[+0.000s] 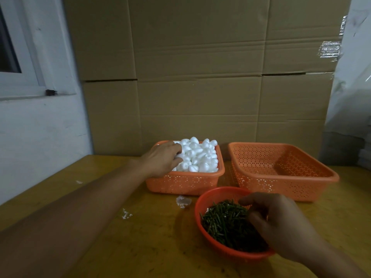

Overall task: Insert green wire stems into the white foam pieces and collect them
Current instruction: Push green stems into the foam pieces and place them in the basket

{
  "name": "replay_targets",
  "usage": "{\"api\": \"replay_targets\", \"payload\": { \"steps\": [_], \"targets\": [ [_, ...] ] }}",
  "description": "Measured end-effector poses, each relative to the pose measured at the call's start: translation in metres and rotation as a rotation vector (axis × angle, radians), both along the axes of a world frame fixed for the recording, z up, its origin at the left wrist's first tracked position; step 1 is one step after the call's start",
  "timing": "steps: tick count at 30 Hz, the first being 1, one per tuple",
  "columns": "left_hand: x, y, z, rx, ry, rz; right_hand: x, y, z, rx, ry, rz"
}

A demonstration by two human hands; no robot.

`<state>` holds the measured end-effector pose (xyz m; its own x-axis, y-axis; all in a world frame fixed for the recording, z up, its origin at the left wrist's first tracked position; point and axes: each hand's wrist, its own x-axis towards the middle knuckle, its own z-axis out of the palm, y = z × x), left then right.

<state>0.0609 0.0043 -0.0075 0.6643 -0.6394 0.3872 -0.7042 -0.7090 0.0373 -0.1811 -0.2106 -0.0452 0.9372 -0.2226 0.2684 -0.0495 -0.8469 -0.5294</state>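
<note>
While both hands are down in their bins, I read this as the pick-up step. Left hand [162,157] sits in the left orange basket [180,183], fingers curled into the white foam pieces [200,155]; can't tell if the grip has one yet. Right hand [281,223] hovers over the red bowl [202,199] of green wire stems [224,221], fingers bent as if pinching, but grip state unclear too. Empty orange basket [281,171] waits at right on the desk [140,247]. To do it well, imo: take just one stem, hold it near the tip, take one foam piece w/ light pressure since foam prob dents, then push straight into the center.
</note>
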Motion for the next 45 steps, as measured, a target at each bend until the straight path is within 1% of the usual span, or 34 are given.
{"api": "replay_targets", "payload": {
  "steps": [3,5,9,13,18,25,29,34,39,45],
  "targets": [
    [-0.013,-0.004,-0.002,-0.204,-0.026,-0.04,0.001,-0.001,0.0,0.002,0.002,-0.005],
    [-0.027,-0.008,-0.005,-0.36,-0.002,-0.062,0.001,0.0,0.0,-0.011,-0.006,-0.004],
    [-0.063,-0.021,-0.013,-0.65,0.158,-0.128,0.001,0.0,-0.001,-0.012,-0.007,-0.002],
    [-0.09,-0.028,-0.02,-0.804,0.323,-0.204,0.001,-0.001,-0.002,-0.01,-0.012,-0.008],
    [-0.113,-0.031,-0.026,-0.908,0.511,-0.247,0.001,0.0,-0.001,0.004,-0.027,-0.011],
    [-0.138,-0.03,-0.027,-1.035,0.682,-0.362,0.001,0.0,-0.001,-0.002,-0.014,-0.002],
    [-0.144,-0.029,-0.028,-1.06,0.724,-0.421,0.002,-0.001,-0.003,-0.007,-0.014,-0.002],
    [-0.143,-0.027,-0.034,-1.075,0.749,-0.446,0.003,0.0,-0.004,-0.013,-0.026,-0.009],
    [-0.146,-0.026,-0.036,-1.135,0.805,-0.499,0.003,0.001,-0.005,-0.031,-0.031,-0.014],
    [-0.149,-0.028,-0.039,-1.125,0.838,-0.54,0.004,0.001,-0.003,-0.089,-0.01,0.019]
  ]
}}
